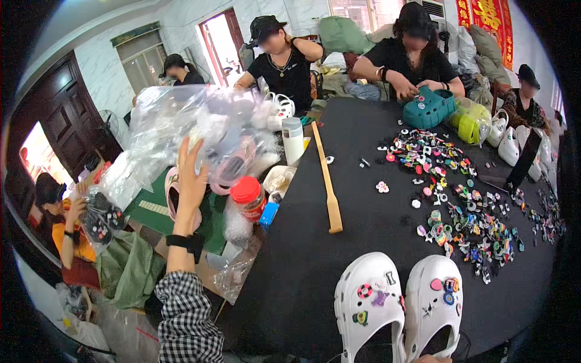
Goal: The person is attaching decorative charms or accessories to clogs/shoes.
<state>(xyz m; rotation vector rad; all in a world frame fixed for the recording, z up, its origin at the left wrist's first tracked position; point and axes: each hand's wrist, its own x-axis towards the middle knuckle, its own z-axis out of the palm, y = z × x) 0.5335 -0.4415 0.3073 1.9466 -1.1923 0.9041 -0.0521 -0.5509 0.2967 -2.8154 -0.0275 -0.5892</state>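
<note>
The left hand (192, 176) is at the clear plastic bags (166, 115) — fingers spread. Right hand (433, 359) beneath white clogs (414, 296) — cannot tell its fingers.

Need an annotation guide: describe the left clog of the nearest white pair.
From the large black table, go to the bottom edge of the view. A pair of rounded white clogs shows there, toes away; take the left clog. Unlike the right clog, it carries a green avocado-like charm.

- You are working in a small workshop.
- Co-workers (411, 57) are sharing a black table (296, 278).
- Loose charms (426, 148) are lying near white clogs (370, 269).
</note>
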